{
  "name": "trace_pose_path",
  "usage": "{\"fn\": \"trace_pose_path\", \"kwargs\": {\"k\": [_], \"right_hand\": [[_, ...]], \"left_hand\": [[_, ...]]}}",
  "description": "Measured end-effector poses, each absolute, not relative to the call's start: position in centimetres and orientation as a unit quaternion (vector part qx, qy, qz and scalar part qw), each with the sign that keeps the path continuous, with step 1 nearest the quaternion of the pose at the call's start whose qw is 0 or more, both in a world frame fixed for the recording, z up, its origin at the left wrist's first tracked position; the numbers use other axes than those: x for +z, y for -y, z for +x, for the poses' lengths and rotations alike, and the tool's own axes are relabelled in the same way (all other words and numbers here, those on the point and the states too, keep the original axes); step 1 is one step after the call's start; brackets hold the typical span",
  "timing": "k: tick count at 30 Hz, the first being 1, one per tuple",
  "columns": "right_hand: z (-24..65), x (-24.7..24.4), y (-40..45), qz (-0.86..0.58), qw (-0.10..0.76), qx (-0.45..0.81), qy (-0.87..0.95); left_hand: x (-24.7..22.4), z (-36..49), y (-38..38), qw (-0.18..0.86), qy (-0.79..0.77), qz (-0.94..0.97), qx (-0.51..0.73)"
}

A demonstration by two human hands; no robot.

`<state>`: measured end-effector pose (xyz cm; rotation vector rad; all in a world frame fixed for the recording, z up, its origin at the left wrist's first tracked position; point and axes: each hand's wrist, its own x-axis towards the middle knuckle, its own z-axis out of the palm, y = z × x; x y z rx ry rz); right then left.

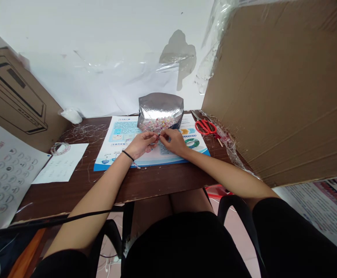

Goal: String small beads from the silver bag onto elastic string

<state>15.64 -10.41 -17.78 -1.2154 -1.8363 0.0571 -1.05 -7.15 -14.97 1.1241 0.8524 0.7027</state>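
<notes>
My left hand (143, 144) and my right hand (172, 141) meet fingertip to fingertip over a printed sheet, both closed in a pinch. A strand of small pale beads (136, 165) shows beside my left wrist and seems to run up under that hand, whose fingers pinch it. Whatever lies between my right fingertips is too small to make out. Just behind the hands stands a silvery pouch (161, 104) with a clear front, full of small pink, white and yellow beads (158, 124). A black band (128, 155) circles my left wrist.
Red-handled scissors (205, 127) lie at the right by crumpled clear plastic. The printed sheet (103, 160) covers the table's middle. At left are tangled clear thread (84, 132), beaded bracelets (60, 149) and a white paper (67, 166). Cardboard panels (287, 88) flank both sides.
</notes>
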Motion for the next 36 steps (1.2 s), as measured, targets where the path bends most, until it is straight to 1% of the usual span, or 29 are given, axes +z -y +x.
{"fn": "trace_pose_path", "kwargs": {"k": [7, 13, 20, 29, 36], "right_hand": [[15.68, -17.83, 10.36, -0.489, 0.448, 0.018, 0.748], [15.69, -17.61, 10.53, -0.478, 0.463, 0.010, 0.747], [15.62, -17.43, 10.71, -0.485, 0.450, 0.015, 0.750], [15.64, -17.58, 10.62, -0.468, 0.467, 0.009, 0.750], [15.61, -17.48, 10.64, -0.487, 0.449, 0.020, 0.749]], "left_hand": [[-15.02, -1.08, 7.09, 0.703, -0.390, 0.503, 0.317], [-14.63, -0.98, 7.35, 0.715, -0.388, 0.479, 0.329], [-14.70, -1.01, 7.25, 0.715, -0.382, 0.485, 0.328], [-14.81, -1.07, 7.21, 0.717, -0.375, 0.487, 0.329], [-14.97, -1.04, 7.18, 0.708, -0.378, 0.500, 0.325]]}}
